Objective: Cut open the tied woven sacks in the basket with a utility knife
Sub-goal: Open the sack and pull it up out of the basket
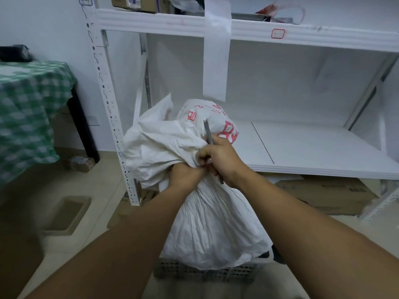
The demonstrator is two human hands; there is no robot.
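A white woven sack with red print stands in a grey perforated basket on the floor. Its gathered neck is bunched at the middle of the view, and the loose top flops to the left. My left hand grips the sack's neck from below. My right hand is closed around a slim grey utility knife, whose tip points up and away above the fist. Both hands touch at the neck, which hides the tie.
A white metal shelving unit stands right behind the sack, its post to the left. Cardboard boxes lie under the lowest shelf. At the far left is a table with a green checked cloth. A shallow cardboard tray rests on the floor.
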